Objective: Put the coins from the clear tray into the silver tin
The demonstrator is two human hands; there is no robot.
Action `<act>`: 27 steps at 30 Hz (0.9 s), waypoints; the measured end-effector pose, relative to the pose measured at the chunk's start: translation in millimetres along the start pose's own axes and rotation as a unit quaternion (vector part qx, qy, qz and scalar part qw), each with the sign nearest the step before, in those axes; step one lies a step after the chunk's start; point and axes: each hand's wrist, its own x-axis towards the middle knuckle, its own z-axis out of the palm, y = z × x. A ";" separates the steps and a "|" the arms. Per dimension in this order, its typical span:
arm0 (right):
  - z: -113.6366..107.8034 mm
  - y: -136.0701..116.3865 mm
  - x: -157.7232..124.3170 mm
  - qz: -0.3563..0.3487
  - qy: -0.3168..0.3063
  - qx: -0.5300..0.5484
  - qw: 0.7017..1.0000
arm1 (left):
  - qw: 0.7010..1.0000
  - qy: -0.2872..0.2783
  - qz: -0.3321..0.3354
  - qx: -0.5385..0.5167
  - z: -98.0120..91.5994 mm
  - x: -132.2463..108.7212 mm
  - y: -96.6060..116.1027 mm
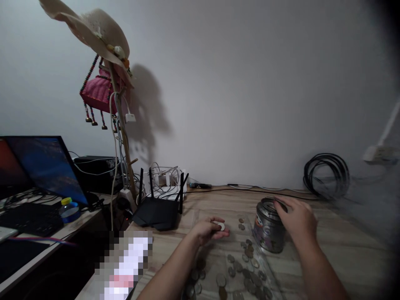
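Observation:
Over the table, my left hand is palm up and holds a round silvery coin between thumb and fingers. To its right stands a metal tin with a colourful printed side and a ridged lid. My right hand is at the tin's top right edge, thumb and fingers closed about the rim. Whether a small piece is also between those fingers is hidden. Many loose coins, silvery and brownish, lie on a clear plastic sheet below and between my hands.
A black router with upright antennas stands left of my left hand. Coiled black cable rests against the wall at right. Cables run along the table's back edge. Further left are a monitor, a tape roll and a blurred-out lit screen.

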 end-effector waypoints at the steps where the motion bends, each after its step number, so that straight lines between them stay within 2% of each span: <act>1: -2.4 -10.5 -3.7 -0.028 0.039 0.025 0.999 | 1.000 0.000 0.000 -0.003 0.1 -0.5 0.2; 2: -3.7 -22.7 -8.7 -0.053 0.064 0.056 0.995 | 1.000 0.000 0.000 -0.007 0.1 -0.8 0.4; 3: -3.6 -35.9 -15.1 -0.076 0.060 0.089 0.991 | 1.000 -0.002 0.000 -0.010 0.1 -1.0 0.5; 4: -1.7 -49.3 -22.5 -0.101 0.021 0.122 0.987 | 1.000 -0.006 -0.001 -0.013 0.0 -0.9 0.5; 6: 7.0 -73.3 -38.7 -0.144 -0.122 0.168 0.968 | 1.000 -0.013 -0.006 -0.017 -0.6 -0.5 0.7; 8: 20.4 -89.5 -54.3 -0.162 -0.269 0.184 0.932 | 0.999 -0.024 -0.007 -0.023 -1.2 -0.1 1.2; 9: 27.6 -94.2 -60.9 -0.158 -0.321 0.189 0.914 | 0.999 -0.033 -0.008 -0.025 -1.4 -0.1 1.6; 11: 40.1 -98.1 -70.8 -0.135 -0.374 0.208 0.894 | 0.998 -0.059 -0.010 -0.030 -1.5 -1.0 2.8; 14: 47.5 -98.0 -75.1 -0.105 -0.405 0.245 0.875 | 0.996 -0.078 -0.025 -0.038 -0.7 -2.9 4.1; 16: 42.4 -97.3 -70.4 -0.103 -0.396 0.260 0.875 | 0.996 -0.071 -0.039 -0.046 -0.3 -3.3 4.3; 18: 29.7 -93.1 -59.7 -0.099 -0.324 0.255 0.905 | 0.995 -0.065 -0.054 -0.057 -0.8 -2.0 3.9; 21: 4.3 -71.9 -36.0 -0.077 -0.105 0.191 0.973 | 0.993 -0.058 -0.071 -0.077 -3.7 2.2 2.9; 23: -9.2 -48.3 -20.2 -0.040 0.011 0.107 0.993 | 0.992 -0.051 -0.072 -0.088 -5.8 5.0 2.1; 25: -15.1 -23.8 -8.7 0.008 0.039 0.025 0.999 | 0.992 -0.049 -0.066 -0.094 -7.0 6.5 1.4; 27: -13.7 -4.8 -2.7 0.047 -0.008 -0.019 0.999 | 0.992 -0.048 -0.063 -0.094 -7.0 6.5 1.2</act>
